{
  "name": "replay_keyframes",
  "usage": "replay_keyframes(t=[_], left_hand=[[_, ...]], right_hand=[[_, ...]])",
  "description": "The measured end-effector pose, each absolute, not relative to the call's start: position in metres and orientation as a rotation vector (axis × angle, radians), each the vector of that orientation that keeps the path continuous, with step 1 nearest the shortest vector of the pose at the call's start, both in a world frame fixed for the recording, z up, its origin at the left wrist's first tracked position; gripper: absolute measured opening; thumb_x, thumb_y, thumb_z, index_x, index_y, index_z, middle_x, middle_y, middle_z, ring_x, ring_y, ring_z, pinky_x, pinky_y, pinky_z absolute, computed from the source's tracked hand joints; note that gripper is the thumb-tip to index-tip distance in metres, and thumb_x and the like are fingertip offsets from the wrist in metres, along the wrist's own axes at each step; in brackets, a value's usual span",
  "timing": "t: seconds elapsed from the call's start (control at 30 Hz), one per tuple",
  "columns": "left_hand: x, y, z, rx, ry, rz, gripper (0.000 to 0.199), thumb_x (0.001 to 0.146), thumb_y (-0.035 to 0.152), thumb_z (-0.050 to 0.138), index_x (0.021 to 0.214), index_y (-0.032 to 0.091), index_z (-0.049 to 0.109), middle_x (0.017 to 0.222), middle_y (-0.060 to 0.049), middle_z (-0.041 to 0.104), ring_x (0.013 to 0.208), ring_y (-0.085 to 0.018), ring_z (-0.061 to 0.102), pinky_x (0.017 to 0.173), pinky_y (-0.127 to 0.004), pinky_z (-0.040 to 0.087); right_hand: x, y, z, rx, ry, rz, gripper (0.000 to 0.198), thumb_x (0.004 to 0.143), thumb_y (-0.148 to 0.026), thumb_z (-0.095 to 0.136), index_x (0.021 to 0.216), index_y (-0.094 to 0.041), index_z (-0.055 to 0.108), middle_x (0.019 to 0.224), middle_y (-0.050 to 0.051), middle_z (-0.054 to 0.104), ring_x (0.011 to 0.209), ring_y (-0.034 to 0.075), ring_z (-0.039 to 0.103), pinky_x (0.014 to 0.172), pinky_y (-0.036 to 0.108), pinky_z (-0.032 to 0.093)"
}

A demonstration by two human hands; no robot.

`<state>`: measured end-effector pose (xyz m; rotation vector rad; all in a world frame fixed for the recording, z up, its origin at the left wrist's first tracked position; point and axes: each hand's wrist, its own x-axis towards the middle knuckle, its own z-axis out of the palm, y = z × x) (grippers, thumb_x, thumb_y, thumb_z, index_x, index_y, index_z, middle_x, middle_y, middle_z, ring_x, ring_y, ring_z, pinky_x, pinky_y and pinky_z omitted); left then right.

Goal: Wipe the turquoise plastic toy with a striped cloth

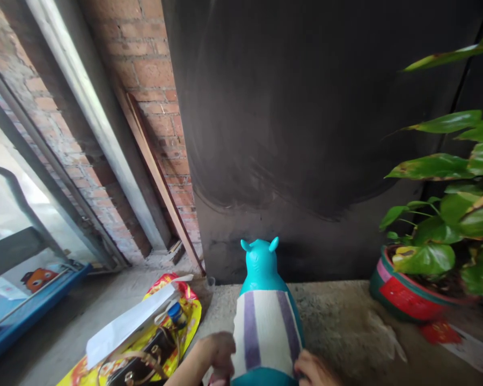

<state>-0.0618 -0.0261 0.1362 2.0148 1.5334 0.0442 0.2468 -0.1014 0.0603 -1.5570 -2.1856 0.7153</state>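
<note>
Low centre of frame: turquoise toy animal (265, 316), eared head pointing at black wall (306, 107), white cloth with purple stripes (265, 335) draped over its back. Standing on concrete floor (338, 321). Left hand (217, 351) against toy's left flank, fingers curled at cloth edge; grip itself cannot be told. Right hand (314, 370) at right flank, bottom edge of frame, mostly cut off, touching cloth; grip cannot be told. Lower left: yellow bag (185, 327) with white paper (124, 324) and small bottle (177, 313) on top. Right: potted plant (434, 257), red-green pot. Upper left: brick wall (145, 69).
</note>
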Motion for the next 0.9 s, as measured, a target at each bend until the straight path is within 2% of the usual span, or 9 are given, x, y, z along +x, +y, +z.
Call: replay_keyframes(t=[0.07, 0.13, 0.2, 0.3, 0.4, 0.5, 0.73, 0.8, 0.9], left_hand=[[-0.052, -0.015, 0.134, 2.002, 1.594, -0.007, 0.041, 0.061, 0.029, 0.068, 0.101, 0.021, 0.073, 0.102, -0.008, 0.074, 0.100, -0.027, 0.066, 0.092, -0.039, 0.050], [-0.036, -0.006, 0.131, 1.986, 1.654, 0.010, 0.052, 0.074, 0.029, 0.056, 0.123, 0.017, 0.062, 0.125, -0.011, 0.066, 0.117, -0.024, 0.059, 0.103, -0.036, 0.044], [-0.019, -0.002, 0.121, 1.961, 1.695, 0.046, 0.058, 0.081, 0.030, 0.050, 0.137, 0.015, 0.050, 0.141, -0.012, 0.054, 0.130, -0.021, 0.050, 0.110, -0.030, 0.037], [0.006, -0.008, 0.091, 1.903, 1.760, 0.078, 0.065, 0.086, 0.033, 0.045, 0.147, 0.012, 0.034, 0.157, -0.011, 0.033, 0.145, -0.020, 0.028, 0.118, -0.028, 0.024], [0.021, -0.017, 0.051, 1.811, 1.864, 0.046, 0.063, 0.091, 0.037, 0.036, 0.150, 0.016, 0.025, 0.162, -0.008, 0.016, 0.149, -0.023, 0.014, 0.120, -0.041, 0.023], [0.028, -0.013, 0.024, 1.746, 1.959, -0.025, 0.063, 0.091, 0.038, 0.036, 0.150, 0.022, 0.021, 0.161, -0.006, 0.009, 0.149, -0.026, 0.011, 0.116, -0.052, 0.026], [0.027, 0.026, 0.021, 1.712, 1.984, 0.045, 0.062, 0.093, 0.039, 0.029, 0.151, 0.023, 0.012, 0.161, -0.002, 0.000, 0.150, -0.022, 0.005, 0.120, -0.051, 0.017], [0.027, 0.029, 0.020, 1.728, 1.986, 0.049, 0.062, 0.093, 0.039, 0.028, 0.150, 0.024, 0.011, 0.161, -0.001, 0.001, 0.150, -0.021, 0.005, 0.120, -0.050, 0.018], [0.026, 0.024, 0.017, 1.755, 2.004, 0.029, 0.061, 0.093, 0.037, 0.027, 0.150, 0.023, 0.012, 0.160, -0.002, 0.003, 0.149, -0.020, 0.008, 0.118, -0.047, 0.024]], right_hand=[[0.241, -0.079, 0.062, -1.598, -2.111, 0.669, 0.036, 0.086, -0.031, 0.043, 0.115, -0.027, 0.065, 0.120, 0.006, 0.066, 0.112, 0.017, 0.061, 0.096, 0.028, 0.048], [0.229, -0.051, 0.066, -1.646, -2.025, 0.562, 0.047, 0.093, -0.034, 0.032, 0.134, -0.019, 0.052, 0.140, 0.011, 0.053, 0.128, 0.018, 0.050, 0.107, 0.031, 0.042], [0.213, -0.027, 0.064, -1.674, -1.994, 0.431, 0.052, 0.096, -0.037, 0.025, 0.141, -0.017, 0.042, 0.149, 0.012, 0.042, 0.136, 0.020, 0.041, 0.111, 0.036, 0.040], [0.186, -0.013, 0.034, -1.748, -2.020, 0.190, 0.051, 0.097, -0.040, 0.028, 0.144, -0.024, 0.037, 0.153, 0.008, 0.034, 0.140, 0.026, 0.034, 0.106, 0.048, 0.045], [0.169, -0.017, -0.016, -1.774, -2.054, -0.167, 0.050, 0.092, -0.045, 0.038, 0.140, -0.030, 0.044, 0.148, 0.008, 0.041, 0.133, 0.034, 0.043, 0.091, 0.056, 0.053], [0.161, -0.016, -0.049, -1.751, -2.023, -0.481, 0.050, 0.087, -0.043, 0.042, 0.135, -0.031, 0.050, 0.143, 0.009, 0.047, 0.125, 0.038, 0.052, 0.081, 0.059, 0.054], [0.154, 0.027, -0.029, -1.782, -2.047, -0.613, 0.063, 0.085, -0.036, 0.045, 0.146, -0.027, 0.031, 0.154, 0.008, 0.031, 0.141, 0.036, 0.031, 0.093, 0.060, 0.045], [0.153, 0.034, -0.028, -1.778, -2.027, -0.637, 0.061, 0.085, -0.036, 0.044, 0.145, -0.028, 0.034, 0.153, 0.007, 0.033, 0.140, 0.035, 0.033, 0.093, 0.060, 0.044], [0.149, 0.028, -0.039, -1.782, -1.958, -0.680, 0.052, 0.086, -0.036, 0.038, 0.137, -0.030, 0.047, 0.147, 0.007, 0.043, 0.131, 0.035, 0.045, 0.088, 0.058, 0.046]])
